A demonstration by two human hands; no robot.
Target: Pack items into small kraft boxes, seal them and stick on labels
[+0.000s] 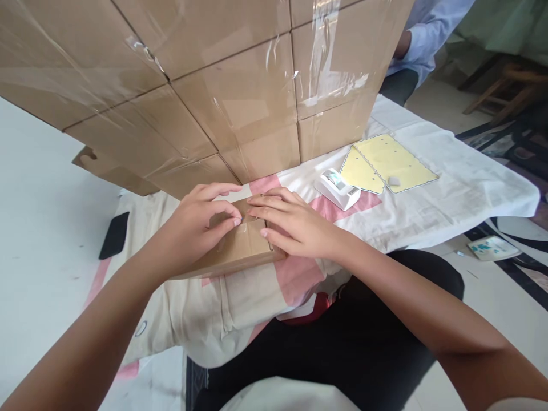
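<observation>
A small brown cardboard box (240, 248) lies on the cloth-covered table in front of me, with a shiny strip like clear tape on its top. Over its left part is my left hand (201, 220). Its thumb and index fingertips are pinched together at the box top; what they hold, if anything, is too small to make out. My right hand (295, 222) rests on the box's right end, fingers stretched out and lying flat. Just right of that hand stands a white tape dispenser (338, 188).
Behind the box rises a tall stack of taped cardboard boxes (240, 85). A yellow paper sheet (394, 160) with a small pale piece on it lies at right. A black phone-like object (114, 235) lies left. Another person's sleeve (436, 34) shows beyond, near a wooden stool (509, 91).
</observation>
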